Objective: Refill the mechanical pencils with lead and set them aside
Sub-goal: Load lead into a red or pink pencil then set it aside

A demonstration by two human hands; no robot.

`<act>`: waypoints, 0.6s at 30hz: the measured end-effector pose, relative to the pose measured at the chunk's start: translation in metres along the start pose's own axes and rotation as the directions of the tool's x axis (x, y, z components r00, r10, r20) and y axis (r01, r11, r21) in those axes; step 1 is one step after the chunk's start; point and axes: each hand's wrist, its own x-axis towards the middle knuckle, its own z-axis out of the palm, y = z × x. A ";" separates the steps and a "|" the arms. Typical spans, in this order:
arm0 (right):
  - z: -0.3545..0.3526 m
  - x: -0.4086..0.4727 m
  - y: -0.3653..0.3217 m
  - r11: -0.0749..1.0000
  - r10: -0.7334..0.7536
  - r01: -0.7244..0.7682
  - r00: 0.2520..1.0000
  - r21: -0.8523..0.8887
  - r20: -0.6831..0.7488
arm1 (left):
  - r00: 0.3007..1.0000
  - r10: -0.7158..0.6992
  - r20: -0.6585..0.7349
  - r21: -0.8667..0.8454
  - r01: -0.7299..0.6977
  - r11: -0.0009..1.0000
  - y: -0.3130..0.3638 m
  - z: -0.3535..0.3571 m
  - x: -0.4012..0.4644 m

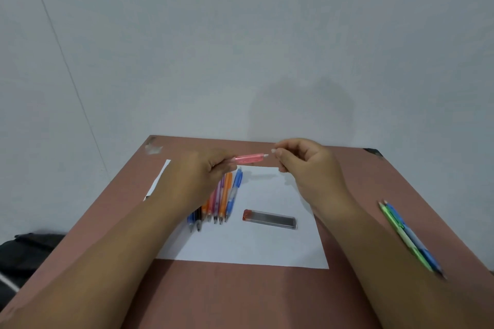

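My left hand (213,165) grips pink pencil (247,159) level, mid-frame, end exposed for loading; right hand (302,160) pinches at its eraser tip. Lead case (270,219) waits lower centre on worktop (240,296).

Plain room; brown desk (240,296); bare wall (240,48).

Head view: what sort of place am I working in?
Probably a plain desk against a wall: a brown table, white paper under loose pencils, and a lead case.
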 end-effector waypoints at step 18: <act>-0.003 0.010 0.027 0.753 -0.034 0.219 0.955 -0.621 0.296 | 0.998 0.024 0.065 0.083 -0.029 0.996 -0.010 0.004 0.005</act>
